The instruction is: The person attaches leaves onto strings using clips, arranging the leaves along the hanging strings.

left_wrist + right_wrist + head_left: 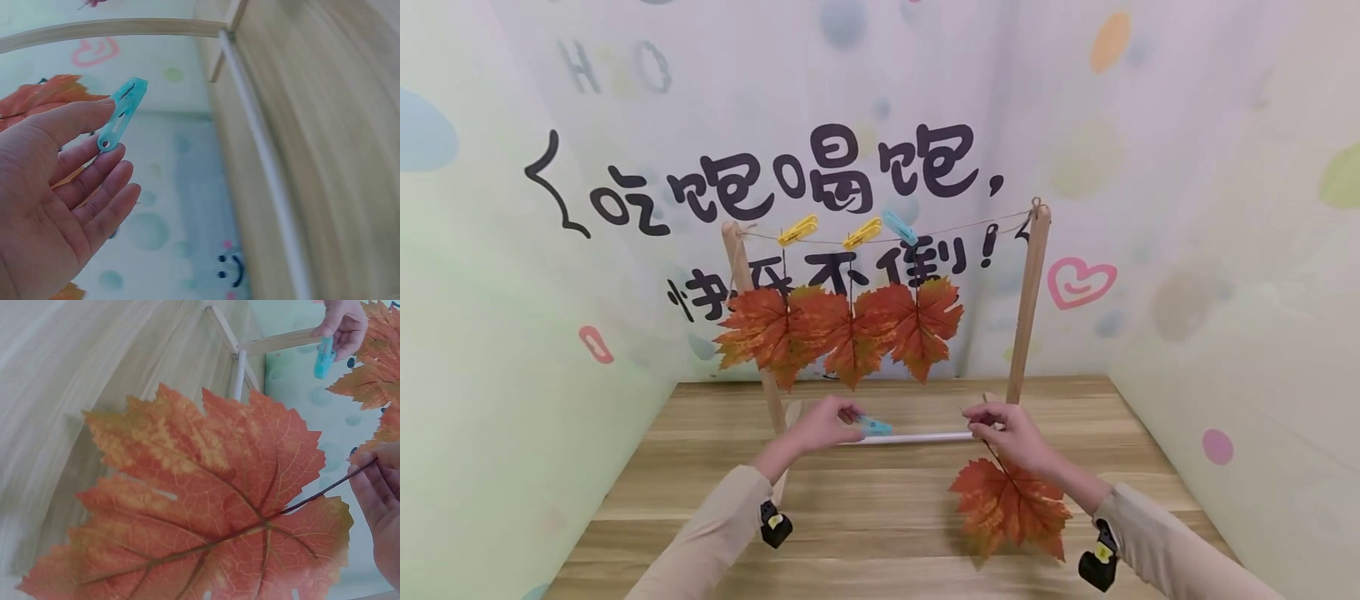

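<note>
My left hand (829, 425) pinches a light blue clothespin (122, 115) between thumb and fingertips, in front of the stand. On the right, my right hand (1011, 429) pinches the thin dark stem (331, 486) of an orange-red maple leaf (1011, 508), whose blade hangs below the fingers. Behind both hands a thin string (970, 226) runs between two wooden posts. Three similar leaves (925, 325) hang from it by their stems, held by two yellow clothespins (797, 231) and one blue clothespin (900, 227).
The stand's left post (739, 258) and right post (1030, 300) rise from the wood-grain table (880, 533). A white rod (925, 437) joins them low down, just behind the hands. A printed backdrop (1187, 208) encloses the table at the back and sides.
</note>
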